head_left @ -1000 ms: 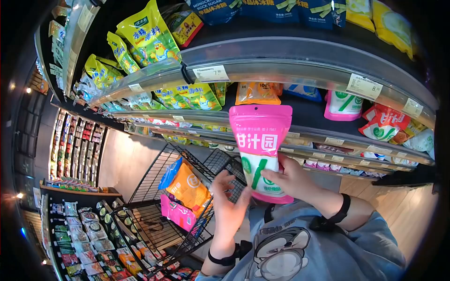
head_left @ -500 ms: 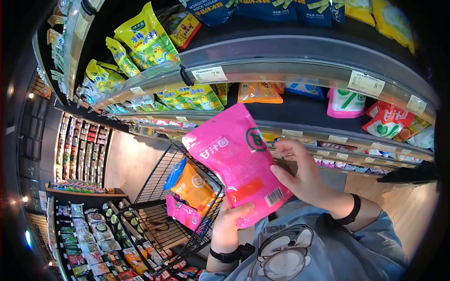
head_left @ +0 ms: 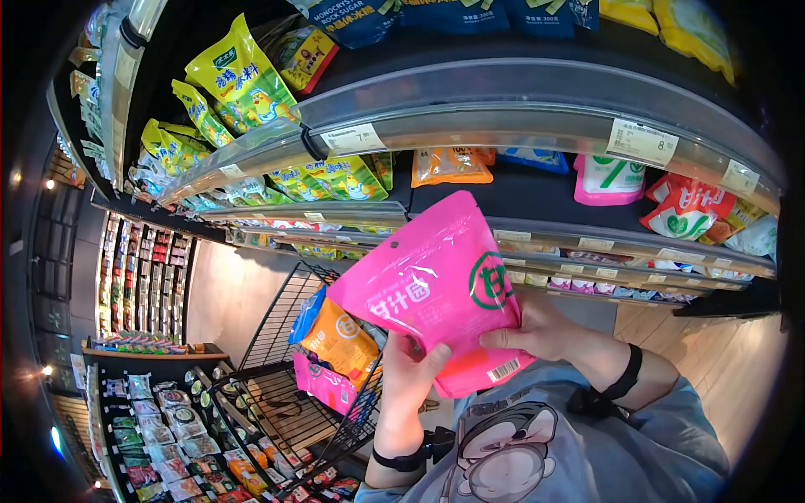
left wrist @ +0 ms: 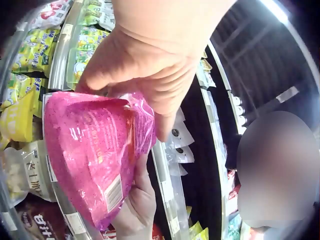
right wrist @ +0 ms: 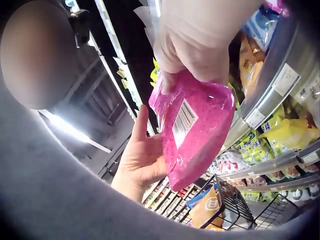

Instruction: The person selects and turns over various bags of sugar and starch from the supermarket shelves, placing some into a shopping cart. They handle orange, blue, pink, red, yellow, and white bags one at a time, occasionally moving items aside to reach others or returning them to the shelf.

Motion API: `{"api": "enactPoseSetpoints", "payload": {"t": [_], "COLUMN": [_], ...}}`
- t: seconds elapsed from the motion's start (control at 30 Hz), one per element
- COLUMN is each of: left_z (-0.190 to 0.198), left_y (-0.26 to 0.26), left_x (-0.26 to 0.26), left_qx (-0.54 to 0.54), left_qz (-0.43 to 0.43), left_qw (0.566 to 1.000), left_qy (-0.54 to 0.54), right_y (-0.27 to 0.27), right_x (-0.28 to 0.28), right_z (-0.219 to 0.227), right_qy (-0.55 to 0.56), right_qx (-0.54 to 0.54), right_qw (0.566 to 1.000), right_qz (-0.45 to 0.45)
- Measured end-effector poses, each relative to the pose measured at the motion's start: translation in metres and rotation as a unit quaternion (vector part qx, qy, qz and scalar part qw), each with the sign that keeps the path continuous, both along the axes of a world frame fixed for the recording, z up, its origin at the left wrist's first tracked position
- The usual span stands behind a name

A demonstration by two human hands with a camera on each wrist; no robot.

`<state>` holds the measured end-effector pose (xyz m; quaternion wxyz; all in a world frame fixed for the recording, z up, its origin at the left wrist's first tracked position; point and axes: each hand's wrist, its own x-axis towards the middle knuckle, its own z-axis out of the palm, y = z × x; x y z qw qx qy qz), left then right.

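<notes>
A pink bag [head_left: 428, 293] is held between both hands in front of the shelves, its printed face up and a barcode low on it. The left hand [head_left: 409, 377] grips its lower left side, thumb on the front. On the lower right side, the right hand [head_left: 549, 331] pinches it with the thumb over the front and the fingers behind. In the left wrist view the bag's base [left wrist: 90, 155] faces the camera, the left hand [left wrist: 145, 70] around its upper edge. The right wrist view has the right hand [right wrist: 197, 45] gripping the pink bag [right wrist: 197, 125].
A black wire cart [head_left: 277, 402] stands at the left with an orange bag [head_left: 340, 335] and another pink bag [head_left: 323, 383] in it. Shelves with a clear front rail [head_left: 503, 96] curve across the top, holding yellow, blue and red bags. A lower display [head_left: 159, 427] is at bottom left.
The pink bag has been turned from its white-and-pink side to its all-pink side. The left hand has taken hold of it; the right hand let go, then gripped it again.
</notes>
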<state>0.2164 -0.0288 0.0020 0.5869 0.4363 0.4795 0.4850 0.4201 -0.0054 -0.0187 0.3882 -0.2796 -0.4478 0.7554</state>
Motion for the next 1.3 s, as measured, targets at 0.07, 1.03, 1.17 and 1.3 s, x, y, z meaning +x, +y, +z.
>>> {"api": "enactPoseSetpoints", "payload": {"t": [0.07, 1.03, 1.17, 1.3], "left_z": [0.011, 0.025, 0.024, 0.022], "left_y": [0.005, -0.018, -0.017, -0.013], "left_x": [0.010, 0.009, 0.007, 0.006], "left_qx": [0.016, -0.064, -0.085, -0.080], "left_qz": [0.050, -0.172, -0.168, -0.164], "left_qw": [0.996, 0.981, 0.980, 0.982], "left_qy": [0.069, 0.063, 0.058, 0.056], "right_y": [-0.003, -0.004, -0.004, -0.002], "right_x": [-0.002, 0.005, 0.003, 0.001], "right_z": [0.000, 0.005, 0.005, 0.012], "right_qy": [0.011, 0.162, 0.155, 0.146], "right_qx": [-0.002, -0.209, -0.199, -0.192], "right_qw": [1.000, 0.962, 0.965, 0.967], "right_qz": [0.004, -0.071, -0.076, -0.080]}}
